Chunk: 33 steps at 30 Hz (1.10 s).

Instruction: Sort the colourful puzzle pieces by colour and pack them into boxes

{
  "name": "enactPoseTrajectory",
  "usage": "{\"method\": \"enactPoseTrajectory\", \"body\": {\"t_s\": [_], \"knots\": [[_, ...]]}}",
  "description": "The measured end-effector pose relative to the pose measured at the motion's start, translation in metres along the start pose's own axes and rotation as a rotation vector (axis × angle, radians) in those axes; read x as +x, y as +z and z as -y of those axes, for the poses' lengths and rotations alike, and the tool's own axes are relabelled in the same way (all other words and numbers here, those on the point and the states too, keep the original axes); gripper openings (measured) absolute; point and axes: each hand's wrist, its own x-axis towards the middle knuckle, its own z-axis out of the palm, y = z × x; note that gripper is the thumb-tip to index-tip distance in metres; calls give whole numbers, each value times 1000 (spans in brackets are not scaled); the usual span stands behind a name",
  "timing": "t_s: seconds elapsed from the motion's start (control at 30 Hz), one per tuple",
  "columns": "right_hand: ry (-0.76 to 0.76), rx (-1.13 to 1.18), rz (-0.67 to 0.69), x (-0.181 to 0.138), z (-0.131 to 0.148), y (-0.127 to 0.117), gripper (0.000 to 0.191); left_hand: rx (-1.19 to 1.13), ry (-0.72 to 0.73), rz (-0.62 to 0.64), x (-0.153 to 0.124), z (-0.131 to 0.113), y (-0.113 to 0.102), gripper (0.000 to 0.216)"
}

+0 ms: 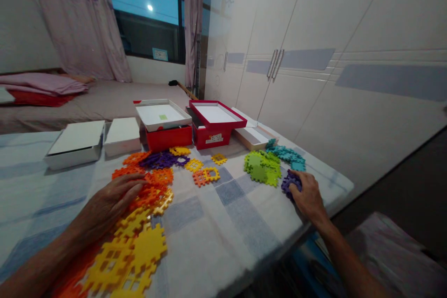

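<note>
My right hand [307,193] is closed on a purple notched-edge building tile [288,183] near the right edge of the table, thumb and fingers gripping its side. Stretched out over a heap of orange tiles [161,177] lies my left hand [113,195], its fingers loosely extended and partly covering them. Yellow tiles [148,247] spread below and beside that hand. Just beyond it are more purple tiles [159,160]. A stack of lime-green tiles [261,167] sits left of my right hand, and teal tiles [286,154] lie behind it.
Single yellow tiles [219,159] and a salmon-coloured tile [200,178] lie mid-table on the checked cloth [223,242]. Along the back stand white boxes [77,137], two red boxes [169,137] topped by trays, and a shallow open box [253,136]. A wardrobe [314,23] borders the right.
</note>
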Motion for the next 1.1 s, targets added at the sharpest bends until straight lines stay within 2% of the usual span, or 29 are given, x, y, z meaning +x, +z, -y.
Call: {"method": "enactPoseTrajectory", "body": {"t_s": [0.1, 0.2, 0.3, 0.4, 0.5, 0.57, 0.63, 0.8, 0.9, 0.97, 1.1], "knots": [[-6, -88, -32, -5, -5, 4, 38, -6, 4, -16, -1, -2, 0, 49], [-84, -106, -96, -7, -9, 3, 39, -7, 15, -23, -4, -12, -4, 49], [-183, -62, -201, 2, 4, -1, 43, -16, 58, -49, -3, -22, -7, 47], [-282, 126, -153, 14, 48, -5, 39, -28, 57, -103, -2, -25, -9, 43], [-401, 361, 103, 22, 118, 2, 34, -50, 12, -199, -1, -22, -10, 40], [-525, 442, 284, 27, 167, 16, 35, -64, -28, -258, -1, -18, -12, 39], [-653, 465, 405, 33, 211, 37, 39, -74, -64, -298, 0, -14, -14, 39], [-793, 345, 585, 45, 297, 90, 53, -73, -113, -341, 2, -6, -17, 37], [-790, 248, 614, 46, 330, 111, 65, -62, -115, -340, 3, -6, -16, 38], [-794, 197, 624, 45, 342, 120, 66, -52, -110, -340, 4, -7, -16, 37], [-810, 175, 574, 41, 345, 124, 46, -46, -104, -346, 4, -6, -13, 36]]}}
